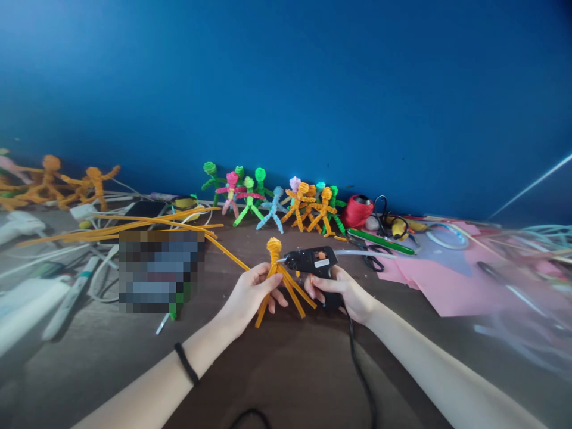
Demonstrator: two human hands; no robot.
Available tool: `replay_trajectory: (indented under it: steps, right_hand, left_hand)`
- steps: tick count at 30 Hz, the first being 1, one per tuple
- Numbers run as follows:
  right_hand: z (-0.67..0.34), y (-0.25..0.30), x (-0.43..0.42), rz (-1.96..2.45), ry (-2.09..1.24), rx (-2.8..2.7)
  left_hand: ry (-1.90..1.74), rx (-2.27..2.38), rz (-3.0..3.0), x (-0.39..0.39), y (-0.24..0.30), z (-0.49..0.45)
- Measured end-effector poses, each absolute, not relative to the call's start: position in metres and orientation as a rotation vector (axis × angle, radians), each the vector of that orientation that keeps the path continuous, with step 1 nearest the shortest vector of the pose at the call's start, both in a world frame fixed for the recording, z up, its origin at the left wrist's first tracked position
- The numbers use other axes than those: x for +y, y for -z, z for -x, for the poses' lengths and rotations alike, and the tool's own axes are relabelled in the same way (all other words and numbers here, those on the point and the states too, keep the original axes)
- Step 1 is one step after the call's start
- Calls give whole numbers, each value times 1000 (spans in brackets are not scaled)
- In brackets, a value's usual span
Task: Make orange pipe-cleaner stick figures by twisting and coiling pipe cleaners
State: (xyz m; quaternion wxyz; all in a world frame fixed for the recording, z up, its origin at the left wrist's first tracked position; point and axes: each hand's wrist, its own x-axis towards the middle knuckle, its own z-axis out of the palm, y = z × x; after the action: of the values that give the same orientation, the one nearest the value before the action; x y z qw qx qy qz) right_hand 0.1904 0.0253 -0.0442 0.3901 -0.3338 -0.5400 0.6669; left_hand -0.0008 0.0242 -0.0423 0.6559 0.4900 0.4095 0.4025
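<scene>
– Orange pipe-cleaner figure [274, 247] with a coiled round head: which hand has it?
– The left hand [250, 293]. Its grip is clamped on the figure's middle, thumb on top. The loose legs fan out below the fingers, just above the dark wooden tabletop [286, 369].
– And the right hand [344, 292]?
– Its grip is closed round the handle of a black plastic hot-glue gun [313, 260]. The nozzle points left and sits at the figure's neck, just under the head. Whether it touches, I cannot tell.
– Anything trailing from the gun?
– A black cord [360, 369] runs down from the handle toward the near edge, between the two forearms.
– What stands behind the hands?
– A row of small pipe-cleaner figures in green, pink, blue and orange [268, 202] stands at the foot of the blue wall [286, 89]. Just right of them is a red spool of yarn [357, 210]. Nearer lie black-handled scissors [373, 261] at the edge of some pink paper sheets [415, 280].
– And to the left?
– Long orange pipe-cleaner stems [147, 225] lie across white cables, with larger orange figures [67, 185] behind them. A black band [186, 363] circles the left wrist.
</scene>
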Motion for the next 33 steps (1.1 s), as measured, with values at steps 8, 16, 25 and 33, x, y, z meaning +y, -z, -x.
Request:
replay_trajectory:
  steps: [8, 16, 25, 33]
  right_hand:
    - [-188, 46, 25, 904, -1686, -1270]
    - [-185, 51, 28, 855, -1565, -859]
    - [-222, 59, 54, 1411, -814, -1001]
    - [-221, 40, 50, 2285, -225, -1715]
  left_hand:
    - [-927, 949, -1115, 24, 43, 1]
    - [-911, 928, -1134, 25, 44, 1]
    - [-909, 921, -1149, 24, 42, 1]
    - [-883, 931, -1170, 25, 45, 2]
